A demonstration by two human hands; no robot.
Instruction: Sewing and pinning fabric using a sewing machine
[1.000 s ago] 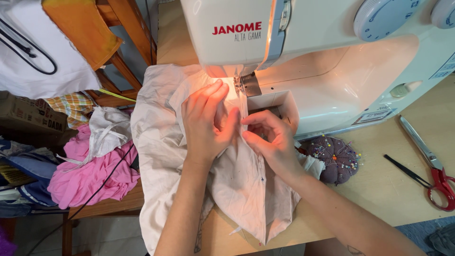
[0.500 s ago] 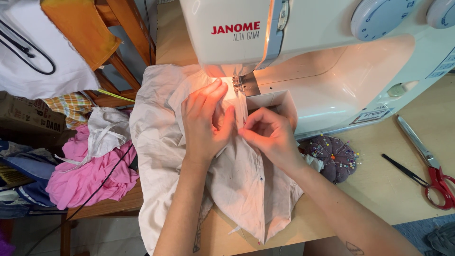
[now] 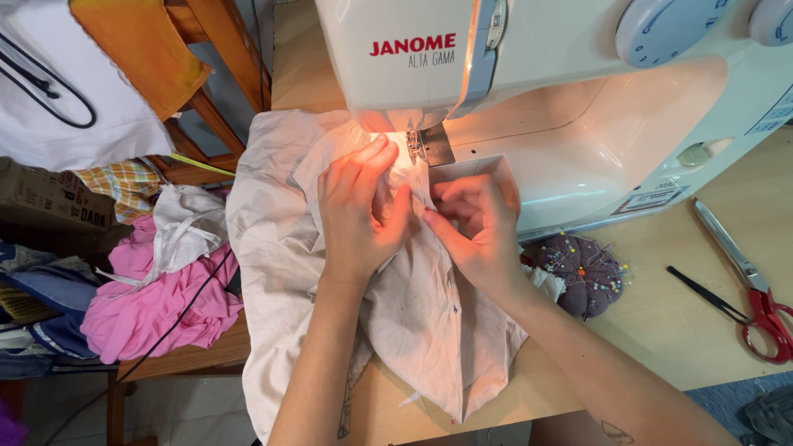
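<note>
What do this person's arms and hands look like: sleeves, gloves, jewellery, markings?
Left hand and right hand are bare: no gloves, rings or watch visible. Forearms are sleeveless in view. Each forearm carries a small dark tattoo, one on the left forearm, one on the right.

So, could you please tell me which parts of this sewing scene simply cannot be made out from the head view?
1. The needle: lost in lamp glare above the presser foot, partly behind the left hand.
2. The seam in the pale fabric: covered by both hands; the right hand curls over it.
3. The sewing machine: cut off by the top and right edges.
4. The scissors: handles partly cut off by the right edge.
</note>
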